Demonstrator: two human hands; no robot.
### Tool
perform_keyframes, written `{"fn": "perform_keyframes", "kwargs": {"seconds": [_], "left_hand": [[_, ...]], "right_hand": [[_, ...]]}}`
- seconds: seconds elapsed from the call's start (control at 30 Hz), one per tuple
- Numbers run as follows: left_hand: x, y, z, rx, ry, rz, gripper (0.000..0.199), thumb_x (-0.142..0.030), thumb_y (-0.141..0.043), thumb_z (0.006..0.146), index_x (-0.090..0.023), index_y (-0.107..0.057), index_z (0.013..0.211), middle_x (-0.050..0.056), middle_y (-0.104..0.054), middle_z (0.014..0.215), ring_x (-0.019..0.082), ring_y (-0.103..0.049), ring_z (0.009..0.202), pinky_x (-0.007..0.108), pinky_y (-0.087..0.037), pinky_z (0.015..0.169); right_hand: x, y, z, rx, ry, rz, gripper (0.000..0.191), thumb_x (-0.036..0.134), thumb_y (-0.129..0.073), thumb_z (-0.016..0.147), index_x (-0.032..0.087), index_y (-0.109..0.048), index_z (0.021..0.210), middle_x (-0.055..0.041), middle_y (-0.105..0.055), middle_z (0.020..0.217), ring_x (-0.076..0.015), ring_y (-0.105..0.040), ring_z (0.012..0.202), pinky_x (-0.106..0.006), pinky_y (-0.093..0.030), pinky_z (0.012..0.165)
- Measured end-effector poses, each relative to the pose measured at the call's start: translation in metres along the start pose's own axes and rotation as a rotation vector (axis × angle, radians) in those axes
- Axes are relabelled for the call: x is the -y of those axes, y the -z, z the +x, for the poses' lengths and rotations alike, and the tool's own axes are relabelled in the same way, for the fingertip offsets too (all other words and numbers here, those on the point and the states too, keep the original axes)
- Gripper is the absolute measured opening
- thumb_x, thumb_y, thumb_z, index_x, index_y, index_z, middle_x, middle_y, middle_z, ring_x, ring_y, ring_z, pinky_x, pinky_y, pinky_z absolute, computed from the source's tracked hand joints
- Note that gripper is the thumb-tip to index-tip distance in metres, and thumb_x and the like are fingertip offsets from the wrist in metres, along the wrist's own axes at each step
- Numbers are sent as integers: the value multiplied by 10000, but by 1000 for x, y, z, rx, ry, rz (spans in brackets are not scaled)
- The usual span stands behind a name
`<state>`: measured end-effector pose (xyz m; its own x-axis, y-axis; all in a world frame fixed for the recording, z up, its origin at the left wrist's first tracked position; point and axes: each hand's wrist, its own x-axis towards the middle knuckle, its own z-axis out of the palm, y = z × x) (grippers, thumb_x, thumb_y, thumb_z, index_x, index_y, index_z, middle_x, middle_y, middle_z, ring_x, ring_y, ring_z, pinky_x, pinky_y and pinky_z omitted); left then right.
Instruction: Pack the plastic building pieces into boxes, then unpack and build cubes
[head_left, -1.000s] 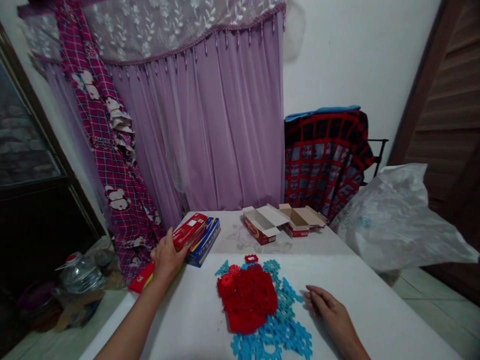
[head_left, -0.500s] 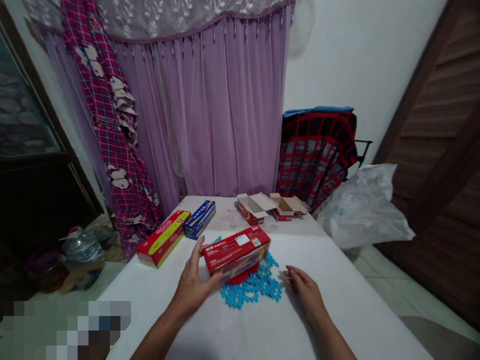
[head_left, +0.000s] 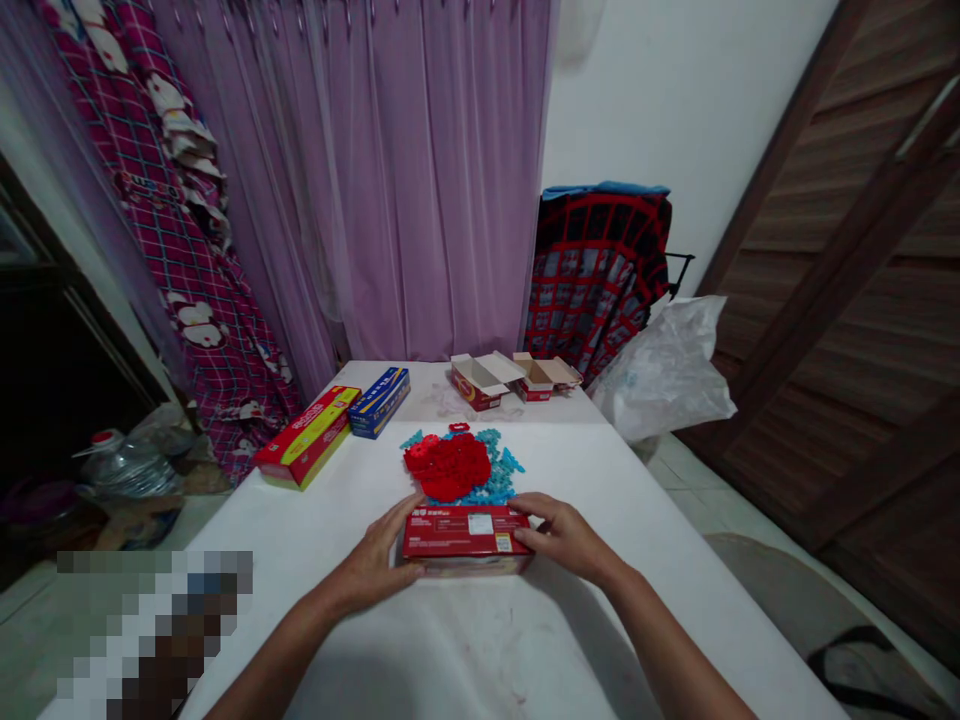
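Note:
A closed red box with white print and a white label lies on the white table, in front of a pile of flat plastic pieces. My left hand grips its left end, thumb along the near side and fingers behind. At the right end, my right hand has its fingers around the box's corner and top edge. Just beyond the box are red pieces heaped over blue pieces.
On the table's left stand a red and yellow box and a blue box. Two opened cartons, one beside the other, sit at the far edge. A plastic bag hangs at the right.
The red box has moved toward me, off the pile, and now lies level. My right hand has come onto its right end. The view has shifted, showing more red pieces.

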<state>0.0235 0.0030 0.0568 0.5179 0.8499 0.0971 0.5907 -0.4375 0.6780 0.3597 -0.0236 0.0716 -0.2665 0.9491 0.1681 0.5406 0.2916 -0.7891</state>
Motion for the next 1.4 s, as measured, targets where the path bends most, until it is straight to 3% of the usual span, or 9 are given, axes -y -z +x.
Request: {"fn": "perform_keyframes", "kwargs": {"seconds": [0.13,0.23,0.43,0.63,0.83,1.07,1.23,1.4], "left_hand": [[-17,16,0,-36,-34,300,599,-445,-648,797,-294,-542,1367,108,-510,1456,295,-483,1325,459,-389,1086],[-44,26,2,-39,-78,538,432,-379,-661,816,-292,-639,1239,94,-624,1303,278,-554,1216,451,-389,1042],[-83,28,11,184,-96,915,351,-408,-648,836,-189,-677,1109,125,-710,1102,281,-646,1007,416,-412,880],[-82,14,17,233,-146,1018,311,-326,-614,859,-92,-678,1055,189,-716,987,287,-664,883,414,-410,831],[-81,5,25,266,-238,1099,190,-153,-547,874,-56,-679,969,194,-714,886,278,-668,836,402,-417,776],[-83,1,24,225,-297,1173,307,-16,-403,861,-9,-644,1051,223,-710,912,276,-671,830,392,-426,727],[-81,4,24,179,-329,1133,290,-49,-385,874,-39,-645,1002,201,-704,848,284,-669,768,406,-436,706],[-74,14,26,128,-337,1035,242,-184,-419,930,-119,-647,979,138,-715,844,255,-677,779,385,-450,731]], "right_hand": [[27,18,2,159,93,-435,446,329,-643,805,228,-675,1239,-126,-596,1357,-281,-579,1207,-406,-451,1033],[46,24,3,241,134,-676,455,305,-693,770,211,-677,1215,-139,-597,1343,-288,-592,1171,-378,-485,964],[67,19,4,351,154,-876,405,291,-718,752,149,-687,1130,-141,-675,1163,-266,-640,982,-323,-504,811],[68,18,3,331,118,-826,315,291,-685,794,194,-684,1094,-91,-696,1104,-219,-647,949,-277,-478,813],[70,8,4,351,102,-994,299,339,-583,886,125,-666,1078,-140,-698,1063,-248,-667,915,-319,-499,786],[73,-1,8,401,145,-1127,302,307,-524,928,93,-623,1116,-161,-700,1005,-254,-689,856,-319,-509,737],[62,-4,5,382,266,-1166,284,220,-416,968,74,-587,1141,-173,-676,997,-246,-685,812,-336,-514,685],[57,2,3,369,260,-1075,270,214,-407,967,101,-599,1121,-149,-685,1019,-215,-680,835,-336,-511,762]]}}
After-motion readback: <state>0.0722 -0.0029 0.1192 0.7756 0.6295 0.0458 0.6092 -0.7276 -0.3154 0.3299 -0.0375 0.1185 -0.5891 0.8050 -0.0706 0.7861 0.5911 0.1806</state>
